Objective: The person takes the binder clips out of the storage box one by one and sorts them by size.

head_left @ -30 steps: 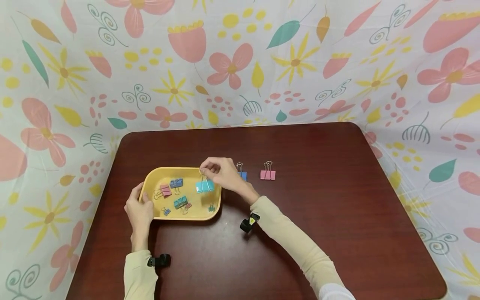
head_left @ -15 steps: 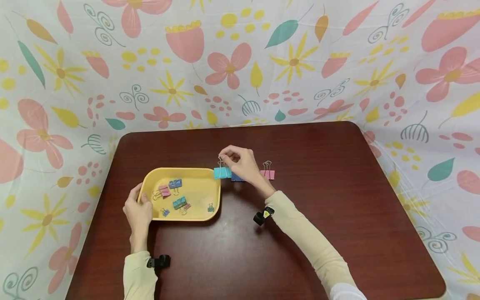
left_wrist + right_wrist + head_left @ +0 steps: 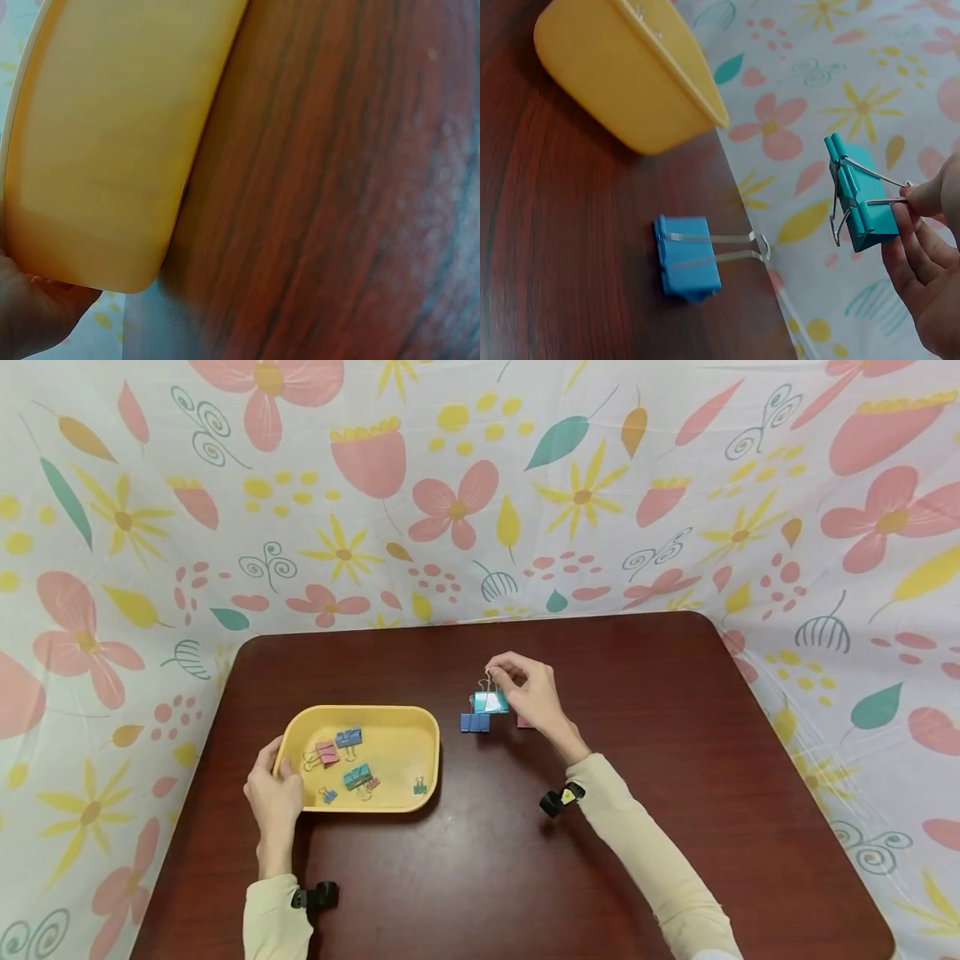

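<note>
Head view first: how does your right arm lie?

Cream sleeve slants in from lower right, forearm stretched forward and leftward. My right hand is at its end, thumb and fingertip pinched together on the wire handle of a turquoise metal binder clip. Clip hangs below the pinch, handle up, body down.

And from the right wrist?

Thumb against the wire, other fingers bent beside the clip's body. Clip is held up before the flower-printed white cloth, apart from a blue metal binder clip on the dark red-brown tabletop.

Left arm?

Forearm runs up nearly straight from the bottom edge. My left hand grips the left end of a yellow, round-cornered tray, thumb over the rim, fingers partly hidden behind the wall. Tray sits well left of the turquoise clip, with smaller clips inside.

Anything under the right hand?

A reddish sliver, mostly covered; cannot tell its shape.
</note>
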`<state>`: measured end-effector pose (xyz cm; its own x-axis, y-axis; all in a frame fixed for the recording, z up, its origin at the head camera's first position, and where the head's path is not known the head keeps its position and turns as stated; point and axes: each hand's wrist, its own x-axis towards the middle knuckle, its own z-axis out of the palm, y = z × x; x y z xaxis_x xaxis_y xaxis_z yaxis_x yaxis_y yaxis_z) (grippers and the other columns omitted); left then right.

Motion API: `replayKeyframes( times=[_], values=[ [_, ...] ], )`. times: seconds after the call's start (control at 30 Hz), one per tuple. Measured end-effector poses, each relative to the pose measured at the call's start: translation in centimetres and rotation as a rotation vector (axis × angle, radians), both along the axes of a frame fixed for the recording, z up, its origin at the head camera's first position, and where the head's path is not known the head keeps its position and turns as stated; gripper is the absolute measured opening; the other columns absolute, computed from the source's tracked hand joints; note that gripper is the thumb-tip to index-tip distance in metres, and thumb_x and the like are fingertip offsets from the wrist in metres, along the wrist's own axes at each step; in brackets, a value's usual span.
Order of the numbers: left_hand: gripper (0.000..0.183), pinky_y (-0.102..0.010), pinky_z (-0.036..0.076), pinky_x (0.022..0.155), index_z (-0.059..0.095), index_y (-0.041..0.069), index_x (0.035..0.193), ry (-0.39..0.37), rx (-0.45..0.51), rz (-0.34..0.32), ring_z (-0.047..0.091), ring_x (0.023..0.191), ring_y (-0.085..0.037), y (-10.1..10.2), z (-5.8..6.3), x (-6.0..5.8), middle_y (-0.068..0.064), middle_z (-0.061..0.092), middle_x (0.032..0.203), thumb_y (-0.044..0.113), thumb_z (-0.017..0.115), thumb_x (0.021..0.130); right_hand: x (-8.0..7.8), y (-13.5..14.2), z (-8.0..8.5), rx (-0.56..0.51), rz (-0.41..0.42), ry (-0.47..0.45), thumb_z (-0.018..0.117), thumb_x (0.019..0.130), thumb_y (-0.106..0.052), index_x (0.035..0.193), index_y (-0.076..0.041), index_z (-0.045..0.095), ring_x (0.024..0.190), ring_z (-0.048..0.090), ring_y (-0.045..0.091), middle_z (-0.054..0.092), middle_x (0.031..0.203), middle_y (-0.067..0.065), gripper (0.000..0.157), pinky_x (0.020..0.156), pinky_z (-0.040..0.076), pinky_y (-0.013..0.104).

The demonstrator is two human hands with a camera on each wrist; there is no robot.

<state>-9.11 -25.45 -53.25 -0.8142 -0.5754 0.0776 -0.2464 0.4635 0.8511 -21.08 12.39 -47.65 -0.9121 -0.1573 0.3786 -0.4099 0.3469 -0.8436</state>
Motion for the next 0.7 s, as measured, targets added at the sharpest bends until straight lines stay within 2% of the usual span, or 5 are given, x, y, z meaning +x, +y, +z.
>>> replayKeyframes(
  times=[0.2,0.4,0.53,0.7],
  values=[
    [0.039,-0.055,0.046,0.097,0.061,0.005,0.137,0.002,0.011,-0.003,0.059,0.118,-0.042,0.0,0.1,0.0,-0.024,0.063,0.136,0.001,0.049,0.1,-0.1,2.5,-0.2,0.018,-0.069,0.027,0.07,0.096,-0.011,0.096,-0.009,0.076,0.065,0.058,0.015,0.071,0.076,0.013,0.007,0.06,0.045,0.021],
    [0.04,-0.054,0.047,0.093,0.06,0.005,0.139,-0.014,0.009,-0.007,0.06,0.115,-0.042,0.0,0.0,0.2,-0.024,0.062,0.137,0.001,0.048,0.1,0.0,5.6,-0.6,0.052,-0.164,0.067,0.069,0.095,-0.009,0.095,-0.007,0.075,0.063,0.055,0.01,0.068,0.072,0.011,0.006,0.058,0.043,0.017],
    [0.04,-0.051,0.048,0.09,0.061,0.006,0.139,-0.018,0.01,-0.004,0.061,0.113,-0.04,0.0,-0.1,0.1,-0.023,0.063,0.137,0.002,0.049,0.101,0.1,7.7,-0.7,0.076,-0.225,0.05,0.067,0.098,-0.012,0.095,-0.01,0.074,0.063,0.055,0.009,0.067,0.073,0.008,0.008,0.056,0.042,0.017],
    [0.04,-0.052,0.048,0.09,0.06,0.008,0.14,-0.019,0.013,-0.002,0.061,0.113,-0.04,-0.1,-0.1,0.0,-0.023,0.063,0.137,0.004,0.048,0.101,0.2,9.9,-0.6,0.099,-0.265,0.034,0.066,0.098,-0.015,0.096,-0.01,0.074,0.064,0.055,0.008,0.068,0.075,0.008,0.009,0.057,0.041,0.015]
  ],
)
